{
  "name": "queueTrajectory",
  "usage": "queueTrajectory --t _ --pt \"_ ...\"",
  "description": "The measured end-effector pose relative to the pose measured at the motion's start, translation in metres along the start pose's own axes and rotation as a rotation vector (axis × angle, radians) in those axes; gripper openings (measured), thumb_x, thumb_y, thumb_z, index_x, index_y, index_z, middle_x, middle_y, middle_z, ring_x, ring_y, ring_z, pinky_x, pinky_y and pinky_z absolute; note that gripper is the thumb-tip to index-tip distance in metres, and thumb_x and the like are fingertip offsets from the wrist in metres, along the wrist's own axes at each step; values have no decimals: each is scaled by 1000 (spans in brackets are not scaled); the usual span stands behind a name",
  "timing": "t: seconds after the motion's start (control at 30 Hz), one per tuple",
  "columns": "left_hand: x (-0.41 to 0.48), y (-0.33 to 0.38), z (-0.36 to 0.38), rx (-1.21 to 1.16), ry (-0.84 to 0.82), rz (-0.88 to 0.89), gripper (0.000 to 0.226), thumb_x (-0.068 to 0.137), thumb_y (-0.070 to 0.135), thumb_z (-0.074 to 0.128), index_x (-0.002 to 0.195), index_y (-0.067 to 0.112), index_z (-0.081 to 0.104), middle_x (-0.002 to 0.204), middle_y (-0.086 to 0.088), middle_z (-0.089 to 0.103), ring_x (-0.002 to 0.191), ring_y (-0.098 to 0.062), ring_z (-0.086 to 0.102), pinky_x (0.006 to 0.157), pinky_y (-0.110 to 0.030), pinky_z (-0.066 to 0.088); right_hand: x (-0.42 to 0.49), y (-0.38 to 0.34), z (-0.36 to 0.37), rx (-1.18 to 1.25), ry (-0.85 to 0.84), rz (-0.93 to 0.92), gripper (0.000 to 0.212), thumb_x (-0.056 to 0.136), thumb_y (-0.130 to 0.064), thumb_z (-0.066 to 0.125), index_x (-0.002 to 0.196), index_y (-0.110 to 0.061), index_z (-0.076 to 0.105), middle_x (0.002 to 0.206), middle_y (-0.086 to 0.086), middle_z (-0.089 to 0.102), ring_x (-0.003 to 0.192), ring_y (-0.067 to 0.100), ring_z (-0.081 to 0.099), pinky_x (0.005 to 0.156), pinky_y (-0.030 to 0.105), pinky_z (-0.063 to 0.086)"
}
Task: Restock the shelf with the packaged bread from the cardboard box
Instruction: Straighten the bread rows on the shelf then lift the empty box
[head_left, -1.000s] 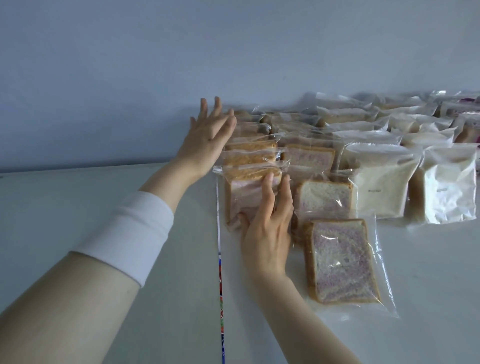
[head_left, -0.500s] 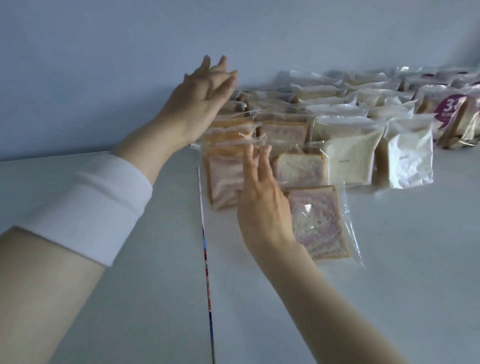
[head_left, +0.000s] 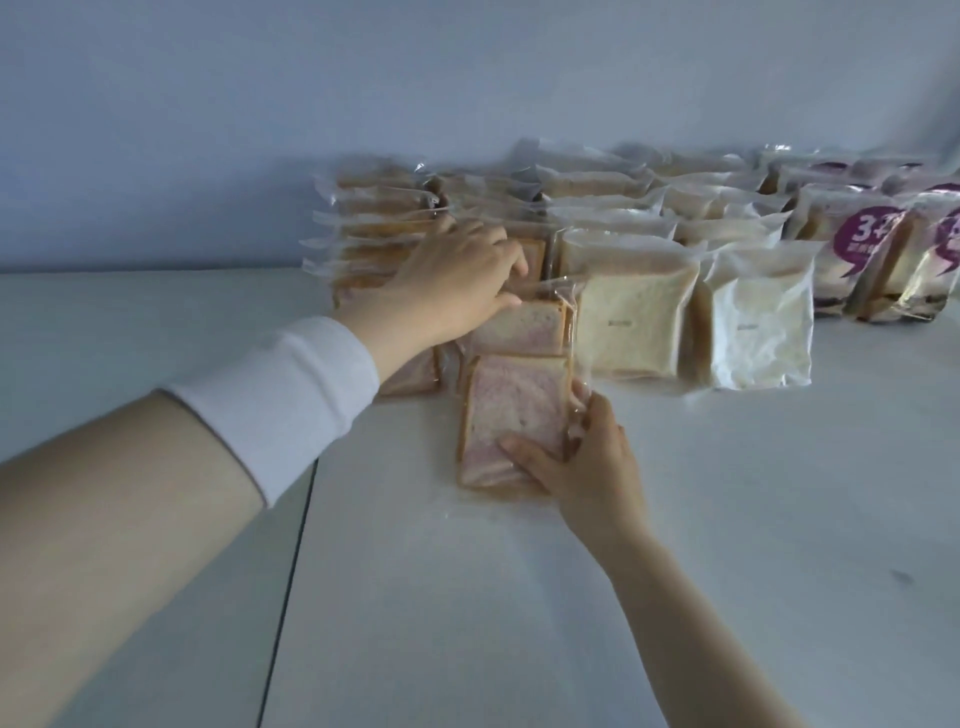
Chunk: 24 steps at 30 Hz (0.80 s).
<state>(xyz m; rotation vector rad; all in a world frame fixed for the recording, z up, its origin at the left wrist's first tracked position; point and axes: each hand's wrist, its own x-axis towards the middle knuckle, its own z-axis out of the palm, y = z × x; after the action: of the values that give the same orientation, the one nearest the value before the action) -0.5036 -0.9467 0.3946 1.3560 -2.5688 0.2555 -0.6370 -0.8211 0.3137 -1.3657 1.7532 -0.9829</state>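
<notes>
A clear pack of pink-swirled bread (head_left: 511, 410) lies flat on the white shelf (head_left: 727, 519), in front of the rows. My right hand (head_left: 582, 467) grips its near right corner, thumb on top and fingers along the right edge. My left hand (head_left: 457, 280) reaches over the second row, fingers curled onto the top of a standing swirl-bread pack (head_left: 519, 327). Behind stand several rows of brown-crusted packs (head_left: 379, 228). The cardboard box is out of view.
White bread packs (head_left: 634, 317) stand in rows to the right, then packs with purple labels (head_left: 872, 249) at the far right. A blue-grey wall (head_left: 363, 104) backs the shelf. A dark seam (head_left: 291, 571) runs down the shelf at the left.
My left hand dropped from the leftmost row's back onto the second row's front pack. My right hand left the left front pack and took the flat pack's corner. The view shifted.
</notes>
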Motion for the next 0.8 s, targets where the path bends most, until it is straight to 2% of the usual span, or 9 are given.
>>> queueTrajectory --t 0.1,0.2,0.27,0.33,0.43,0.5,0.6,0.7,0.8 --pt "1 1 -16 -210 -15 -19 14 85 28 63 97 21 66 99 2 58 96 -18 55 83 -30 37 10 8 0 99 65 -87 62 63 -30 83 109 -22 43 103 -1 58 100 27 59 83 41 49" --pt "3 -5 -33 -354 56 -33 7 82 22 66 88 19 65 87 6 51 84 -13 53 74 -27 40 32 3 3 55 189 -237 66 63 -26 83 112 -12 41 101 -2 52 97 27 56 77 30 42" --pt "4 -11 -35 -388 123 -73 9 82 20 66 90 17 64 92 5 50 87 -12 51 77 -25 38 49 -7 8 -46 236 -334 69 67 -28 81 117 -3 40 103 3 51 98 30 53 78 31 39" --pt "3 -16 -30 -354 102 -101 20 84 27 63 100 15 61 99 3 50 95 -11 49 78 -23 33 62 -14 15 -154 239 -375 73 69 -35 77 120 2 40 108 13 53 102 33 51 85 35 39" --pt "-8 -20 -21 -296 -34 -85 66 76 61 50 125 17 47 130 -2 50 118 -16 45 95 -26 33 62 -16 23 -227 272 -365 78 72 -40 73 128 2 39 114 17 50 107 33 45 94 32 31" --pt "-17 -22 -18 -221 -76 -21 89 68 71 44 139 20 32 149 -1 34 135 -19 33 109 -31 24 53 -13 26 -166 308 -364 83 74 -35 73 135 3 32 122 17 46 113 32 42 98 24 26" --pt "-21 -22 -7 -51 -99 46 88 74 60 53 145 20 22 154 -4 24 141 -21 24 115 -32 15 41 -5 32 -104 299 -385 82 81 -27 69 141 4 22 134 18 39 121 32 38 102 16 18" --pt "-19 -19 1 -43 -86 64 79 81 49 55 145 17 23 154 -7 21 141 -21 18 115 -33 14 45 -5 40 -159 307 -372 80 85 -24 64 144 -1 15 135 18 38 121 34 37 104 26 20" --pt "-18 -22 0 -94 -69 71 80 79 49 57 144 16 26 155 -9 19 142 -22 15 116 -37 15 57 -11 48 -260 381 -336 79 87 -35 57 146 -12 10 133 16 41 120 34 38 96 32 22"
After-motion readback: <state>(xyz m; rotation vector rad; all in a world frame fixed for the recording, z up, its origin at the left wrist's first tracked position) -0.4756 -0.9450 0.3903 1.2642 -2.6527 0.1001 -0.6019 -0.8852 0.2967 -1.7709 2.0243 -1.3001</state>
